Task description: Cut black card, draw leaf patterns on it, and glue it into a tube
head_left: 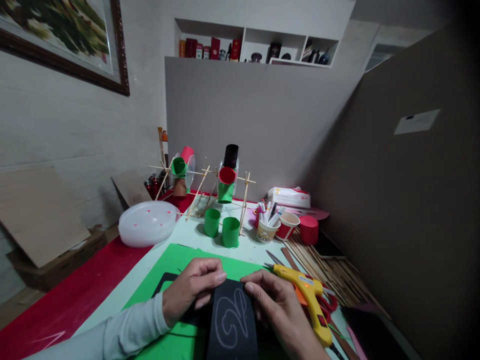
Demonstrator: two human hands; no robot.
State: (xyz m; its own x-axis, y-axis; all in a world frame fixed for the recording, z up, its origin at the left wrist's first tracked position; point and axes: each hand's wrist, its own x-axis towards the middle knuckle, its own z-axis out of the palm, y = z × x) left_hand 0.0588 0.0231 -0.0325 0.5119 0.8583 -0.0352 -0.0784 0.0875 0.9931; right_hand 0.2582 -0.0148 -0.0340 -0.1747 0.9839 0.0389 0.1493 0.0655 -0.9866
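Note:
A strip of black paper (231,320) with a pale looping drawing stands between my hands, its top edge nearest the back. My left hand (195,285) pinches its upper left corner, thumb and fingers closed. My right hand (275,302) grips the upper right edge with thumb and forefinger. Green paper (180,255) lies under both hands, with a black cut piece (165,281) partly hidden by my left wrist. Just right of my right hand lies a yellow glue gun (303,285), with scissors (330,303) partly beneath it.
Two green paper cups (230,232) stand ahead, before stick frames carrying coloured tubes (227,176). A marker cup (268,231), a paper cup (288,225) and a red cylinder (309,230) stand right, near wooden sticks (330,270). Clear plastic lids (149,223) lie left.

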